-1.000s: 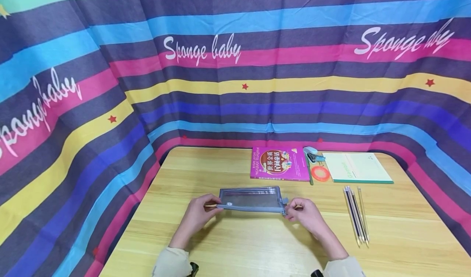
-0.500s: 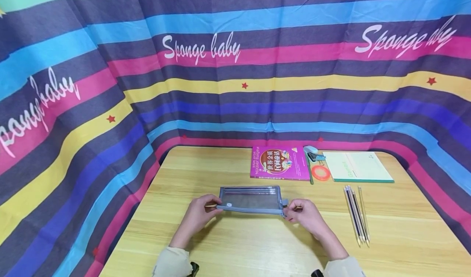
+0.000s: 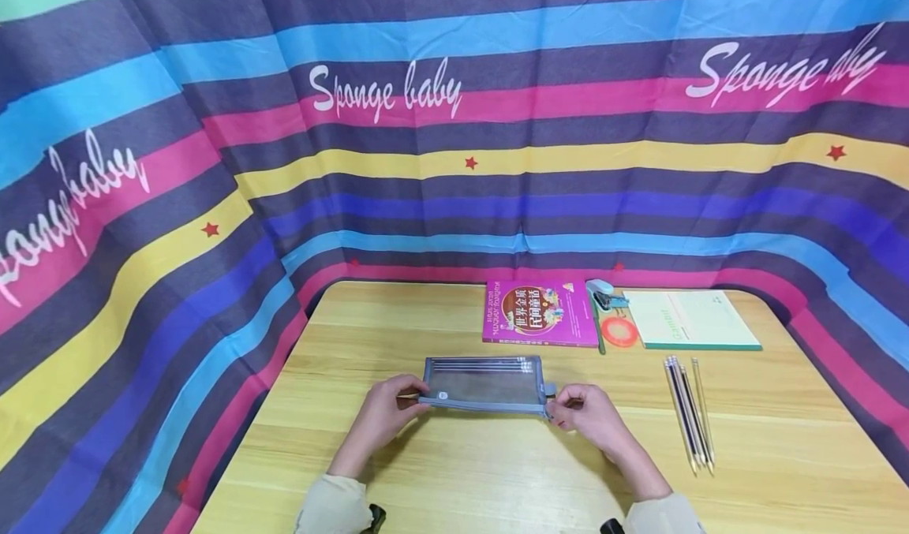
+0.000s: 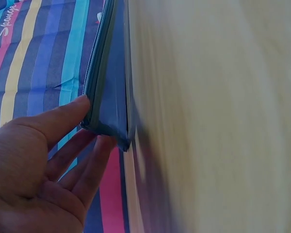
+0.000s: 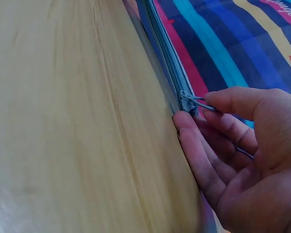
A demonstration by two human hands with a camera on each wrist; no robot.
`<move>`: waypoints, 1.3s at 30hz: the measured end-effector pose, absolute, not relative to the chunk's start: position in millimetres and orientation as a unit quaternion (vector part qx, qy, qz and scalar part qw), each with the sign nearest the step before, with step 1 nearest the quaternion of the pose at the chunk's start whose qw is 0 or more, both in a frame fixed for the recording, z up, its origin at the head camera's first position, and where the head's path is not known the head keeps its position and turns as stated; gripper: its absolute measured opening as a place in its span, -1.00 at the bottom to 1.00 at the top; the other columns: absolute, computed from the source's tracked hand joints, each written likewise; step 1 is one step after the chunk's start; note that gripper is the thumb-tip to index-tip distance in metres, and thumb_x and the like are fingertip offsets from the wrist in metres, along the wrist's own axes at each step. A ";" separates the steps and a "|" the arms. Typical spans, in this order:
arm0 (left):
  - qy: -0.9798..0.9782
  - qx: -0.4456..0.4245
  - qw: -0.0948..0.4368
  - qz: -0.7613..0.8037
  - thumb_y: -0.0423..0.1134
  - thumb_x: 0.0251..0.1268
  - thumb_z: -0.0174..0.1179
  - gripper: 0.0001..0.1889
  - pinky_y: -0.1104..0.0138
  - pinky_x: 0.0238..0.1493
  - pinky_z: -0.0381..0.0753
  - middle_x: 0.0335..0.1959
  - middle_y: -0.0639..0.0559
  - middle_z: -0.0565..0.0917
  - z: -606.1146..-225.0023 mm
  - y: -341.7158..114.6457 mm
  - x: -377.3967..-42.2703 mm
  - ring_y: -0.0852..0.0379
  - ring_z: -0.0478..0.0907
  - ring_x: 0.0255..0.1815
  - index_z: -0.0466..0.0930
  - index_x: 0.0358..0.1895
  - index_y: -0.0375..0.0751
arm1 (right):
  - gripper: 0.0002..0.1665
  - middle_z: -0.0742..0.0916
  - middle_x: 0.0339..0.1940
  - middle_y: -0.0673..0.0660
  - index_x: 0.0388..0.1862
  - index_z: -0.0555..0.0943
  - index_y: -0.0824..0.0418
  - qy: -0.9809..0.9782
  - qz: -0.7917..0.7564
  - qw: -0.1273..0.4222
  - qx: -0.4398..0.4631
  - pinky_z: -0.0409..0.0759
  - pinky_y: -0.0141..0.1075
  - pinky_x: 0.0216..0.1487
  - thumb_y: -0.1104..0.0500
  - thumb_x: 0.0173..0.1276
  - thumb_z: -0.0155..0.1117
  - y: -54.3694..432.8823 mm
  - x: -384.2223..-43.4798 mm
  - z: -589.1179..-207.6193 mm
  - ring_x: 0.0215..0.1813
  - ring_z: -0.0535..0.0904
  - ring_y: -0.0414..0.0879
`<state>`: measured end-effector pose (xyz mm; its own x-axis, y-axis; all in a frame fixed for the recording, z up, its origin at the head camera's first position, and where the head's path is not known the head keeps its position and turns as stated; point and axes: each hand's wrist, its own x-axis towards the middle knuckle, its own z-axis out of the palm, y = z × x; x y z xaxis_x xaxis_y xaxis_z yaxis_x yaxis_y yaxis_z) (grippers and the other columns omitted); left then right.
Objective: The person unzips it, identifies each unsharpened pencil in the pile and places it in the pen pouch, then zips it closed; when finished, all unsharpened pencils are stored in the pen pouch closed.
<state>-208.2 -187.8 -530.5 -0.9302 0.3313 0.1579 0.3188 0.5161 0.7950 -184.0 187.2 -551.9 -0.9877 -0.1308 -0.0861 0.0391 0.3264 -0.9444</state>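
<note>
A grey-blue see-through pencil case (image 3: 483, 384) lies in front of me, with several pencils (image 3: 483, 365) showing through its top near the far side. Its zipper (image 4: 98, 73) runs along the near edge and looks closed. At the left end, my left hand (image 3: 383, 417) pinches the near corner, thumb on the zipper edge and fingers beneath. My right hand (image 3: 591, 417) is at the right end. In the right wrist view its thumb and forefinger pinch the zipper's thin loop pull (image 5: 200, 101), while other fingers touch the case's corner.
Several loose pencils (image 3: 689, 416) lie right of the right hand. Along the back are a purple book (image 3: 540, 315), a green pen-like stick (image 3: 597, 329), a light-blue stapler (image 3: 605, 299), an orange-red ring (image 3: 619, 332) and a pale green notebook (image 3: 692, 319). A striped curtain (image 3: 440, 203) surrounds the table.
The head view has tilted slightly, shifting the background. Both hands keep their holds on the pencil case, and it stays in nearly the same place.
</note>
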 end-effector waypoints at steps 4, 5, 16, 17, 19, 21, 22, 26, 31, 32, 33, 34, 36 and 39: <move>0.870 0.187 0.011 0.456 -0.40 0.25 0.44 -0.81 0.44 -0.04 0.75 -0.08 -0.09 0.76 -531.5 -186.4 -209.2 -0.05 0.78 -0.06 0.73 -0.09 -0.20 | -0.82 0.77 -0.43 0.21 -0.34 0.65 0.39 0.806 -0.587 0.077 -0.023 0.76 -0.28 -0.34 0.27 0.34 0.42 187.1 -184.6 -552.6 -0.42 0.69 -0.05; 0.870 0.187 0.012 0.456 -0.40 0.25 0.43 -0.81 0.44 -0.04 0.75 -0.08 -0.09 0.77 -531.5 -186.0 -209.5 -0.05 0.78 -0.07 0.73 -0.09 -0.20 | -0.83 0.77 -0.42 0.20 -0.34 0.65 0.39 0.806 -0.586 0.078 -0.020 0.76 -0.28 -0.33 0.27 0.35 0.42 187.0 -185.0 -552.6 -0.41 0.69 -0.05; 0.876 0.194 0.003 0.442 -0.37 0.28 0.43 -0.82 0.33 -0.04 0.78 -0.11 -0.08 0.77 -527.7 -182.7 -215.2 -0.01 0.77 -0.08 0.73 -0.08 -0.20 | -0.85 0.77 -0.36 0.19 -0.30 0.65 0.37 0.810 -0.582 0.067 -0.008 0.78 -0.26 -0.31 0.28 0.38 0.38 186.3 -189.2 -546.2 -0.36 0.70 -0.03; 0.875 0.194 0.003 0.443 -0.37 0.27 0.43 -0.82 0.34 -0.03 0.78 -0.11 -0.08 0.77 -527.5 -182.4 -215.7 -0.02 0.77 -0.08 0.73 -0.08 -0.21 | -0.86 0.77 -0.36 0.19 -0.30 0.65 0.38 0.809 -0.584 0.067 -0.010 0.78 -0.26 -0.31 0.28 0.37 0.38 186.6 -189.2 -546.4 -0.36 0.70 -0.03; 0.875 0.192 0.010 0.444 -0.38 0.26 0.44 -0.81 0.35 -0.02 0.77 -0.10 -0.09 0.76 -527.7 -182.0 -216.3 -0.02 0.76 -0.07 0.73 -0.08 -0.22 | -0.87 0.76 -0.38 0.20 -0.28 0.65 0.37 0.809 -0.584 0.069 -0.011 0.78 -0.26 -0.32 0.29 0.36 0.40 186.5 -188.5 -546.3 -0.36 0.70 -0.02; 0.874 0.195 0.015 0.445 -0.40 0.24 0.44 -0.79 0.33 -0.02 0.77 -0.09 -0.10 0.76 -528.5 -182.1 -216.0 -0.04 0.76 -0.06 0.73 -0.07 -0.22 | -0.88 0.76 -0.39 0.19 -0.27 0.65 0.36 0.809 -0.584 0.071 -0.010 0.78 -0.26 -0.33 0.30 0.34 0.41 186.2 -187.4 -547.0 -0.37 0.70 -0.02; 0.875 0.196 0.018 0.442 -0.41 0.23 0.45 -0.78 0.32 -0.01 0.77 -0.09 -0.09 0.76 -529.2 -182.5 -215.7 -0.05 0.76 -0.05 0.73 -0.07 -0.22 | -0.88 0.76 -0.39 0.19 -0.26 0.65 0.36 0.809 -0.584 0.072 -0.009 0.77 -0.26 -0.33 0.31 0.33 0.42 186.0 -187.0 -547.6 -0.37 0.70 -0.02; 0.881 0.202 0.017 0.426 -0.46 0.20 0.45 -0.74 0.26 0.03 0.77 -0.06 -0.07 0.75 -531.3 -184.3 -214.6 -0.06 0.76 -0.02 0.72 -0.06 -0.19 | -0.87 0.75 -0.37 0.19 -0.25 0.65 0.35 0.809 -0.583 0.077 -0.007 0.77 -0.26 -0.34 0.33 0.30 0.43 185.2 -186.3 -548.2 -0.36 0.70 -0.02; 0.884 0.202 0.019 0.421 -0.49 0.21 0.43 -0.73 0.20 0.07 0.77 -0.02 -0.09 0.74 -532.1 -183.9 -215.3 -0.08 0.75 0.01 0.71 -0.05 -0.20 | -0.84 0.75 -0.35 0.19 -0.24 0.65 0.37 0.808 -0.583 0.080 -0.013 0.77 -0.26 -0.35 0.32 0.28 0.46 185.9 -185.6 -547.9 -0.36 0.70 -0.02; 0.884 0.202 0.020 0.421 -0.50 0.21 0.42 -0.73 0.19 0.07 0.77 -0.02 -0.09 0.74 -532.4 -183.8 -215.6 -0.08 0.75 0.01 0.71 -0.05 -0.20 | -0.84 0.75 -0.34 0.19 -0.24 0.65 0.37 0.808 -0.583 0.081 -0.015 0.77 -0.26 -0.35 0.32 0.28 0.46 186.1 -185.4 -547.9 -0.36 0.70 -0.02; 0.884 0.199 0.024 0.422 -0.50 0.21 0.42 -0.74 0.19 0.07 0.76 -0.02 -0.09 0.74 -532.5 -183.7 -215.8 -0.07 0.75 0.02 0.71 -0.05 -0.20 | -0.83 0.75 -0.34 0.19 -0.23 0.65 0.37 0.808 -0.583 0.082 -0.015 0.77 -0.26 -0.34 0.32 0.28 0.46 186.3 -185.3 -547.8 -0.35 0.70 -0.02; 0.885 0.200 0.025 0.421 -0.50 0.22 0.42 -0.74 0.18 0.07 0.76 -0.02 -0.09 0.74 -532.8 -183.8 -215.8 -0.07 0.75 0.02 0.71 -0.05 -0.20 | -0.82 0.75 -0.34 0.18 -0.22 0.65 0.37 0.808 -0.583 0.084 -0.016 0.77 -0.25 -0.34 0.32 0.27 0.47 186.5 -185.3 -547.6 -0.35 0.70 -0.02; 0.886 0.200 0.026 0.418 -0.49 0.23 0.41 -0.74 0.16 0.07 0.76 -0.02 -0.10 0.74 -533.2 -184.0 -216.0 -0.07 0.75 0.01 0.71 -0.05 -0.20 | -0.81 0.75 -0.32 0.18 -0.19 0.66 0.37 0.808 -0.583 0.087 -0.017 0.77 -0.25 -0.33 0.31 0.27 0.47 186.6 -185.3 -547.1 -0.33 0.70 -0.02; 0.884 0.201 0.030 0.421 -0.48 0.25 0.40 -0.75 0.14 0.09 0.76 -0.03 -0.10 0.74 -533.2 -184.5 -215.9 -0.07 0.75 0.02 0.71 -0.04 -0.20 | -0.78 0.75 -0.28 0.19 -0.15 0.67 0.36 0.809 -0.581 0.092 -0.014 0.77 -0.25 -0.31 0.31 0.26 0.48 186.7 -185.1 -545.6 -0.31 0.70 -0.02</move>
<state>-215.9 -184.5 -533.2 -0.9172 0.3813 0.1157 0.3303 0.5651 0.7560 -185.1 186.7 -545.6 -0.9825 -0.1304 -0.1330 0.0845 0.3245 -0.9421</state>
